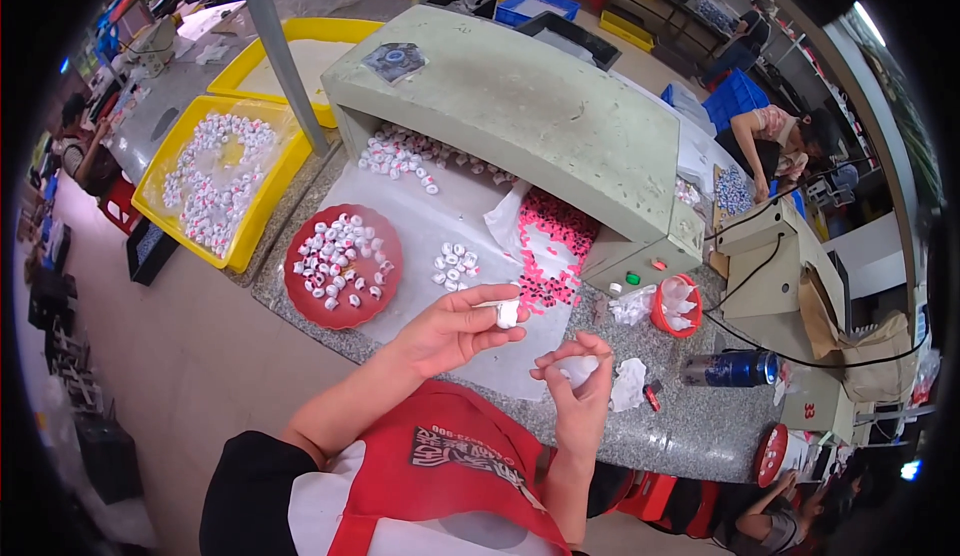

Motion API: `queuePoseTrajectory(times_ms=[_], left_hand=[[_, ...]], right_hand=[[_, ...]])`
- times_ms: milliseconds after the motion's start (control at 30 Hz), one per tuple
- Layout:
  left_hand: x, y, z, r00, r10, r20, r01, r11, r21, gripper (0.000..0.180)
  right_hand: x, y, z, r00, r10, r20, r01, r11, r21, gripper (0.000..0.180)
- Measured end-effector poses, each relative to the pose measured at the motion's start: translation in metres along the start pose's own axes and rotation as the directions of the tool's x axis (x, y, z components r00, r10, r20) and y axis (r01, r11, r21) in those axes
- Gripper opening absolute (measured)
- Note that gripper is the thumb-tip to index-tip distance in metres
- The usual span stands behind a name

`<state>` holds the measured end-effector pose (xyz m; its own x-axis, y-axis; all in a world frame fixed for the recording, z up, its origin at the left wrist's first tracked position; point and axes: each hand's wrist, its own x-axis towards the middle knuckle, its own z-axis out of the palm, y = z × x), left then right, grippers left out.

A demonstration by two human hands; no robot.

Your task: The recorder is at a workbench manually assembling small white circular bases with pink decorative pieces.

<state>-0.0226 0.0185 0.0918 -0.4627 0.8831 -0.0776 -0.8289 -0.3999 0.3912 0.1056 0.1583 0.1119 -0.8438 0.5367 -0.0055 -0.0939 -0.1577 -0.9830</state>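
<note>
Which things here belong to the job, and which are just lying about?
Probably the job:
- small white rounded piece, in the left hand
- unclear whitish item in the right hand
- round red scalloped dish of similar white pieces
- small pink-and-black pieces

Probably just lying about:
- shiny blue cylindrical can
- crumpled white scrap near the right hand

With 12 o'clock at the top of the view, the left forearm (pixel 345 401) is slanting toward 2 o'clock, its wrist lying nearly in line. The left grip (pixel 448 334) is pointing toward 3 o'clock, thumb and fingers pressing together in a pinch, the back of the wrist staying bare. The right forearm (pixel 571 466) is standing almost straight toward 12 o'clock. The right grip (pixel 590 386) is sitting at 4 o'clock from the left one, near but apart, its fingers bending toward 10 o'clock and curling inward around what they are holding.
</note>
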Motion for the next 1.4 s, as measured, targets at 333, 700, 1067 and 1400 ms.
queuePoseTrajectory(times_ms=[333,700,1067,1400], left_hand=[[0.003,-0.006,0.022,0.998,0.041,-0.050,-0.034,0.991,0.128,0.035],[-0.011,-0.005,0.062,0.988,0.106,-0.111,0.003,0.709,0.706,0.031],[-0.003,-0.006,0.039,0.969,-0.235,0.074,0.215,0.954,0.209,0.040],[-0.004,-0.015,0.047,0.996,0.057,-0.067,-0.023,0.900,0.436,0.041]], right_hand=[[-0.014,-0.024,-0.006,0.973,-0.078,-0.217,0.089,0.995,0.040,0.033],[-0.018,-0.029,0.004,0.846,-0.378,-0.377,0.363,0.925,-0.113,0.036],[-0.022,-0.033,-0.001,0.922,-0.229,-0.313,0.244,0.970,0.009,0.032],[-0.025,-0.035,-0.006,0.921,-0.235,-0.312,0.255,0.967,0.025,0.033]])
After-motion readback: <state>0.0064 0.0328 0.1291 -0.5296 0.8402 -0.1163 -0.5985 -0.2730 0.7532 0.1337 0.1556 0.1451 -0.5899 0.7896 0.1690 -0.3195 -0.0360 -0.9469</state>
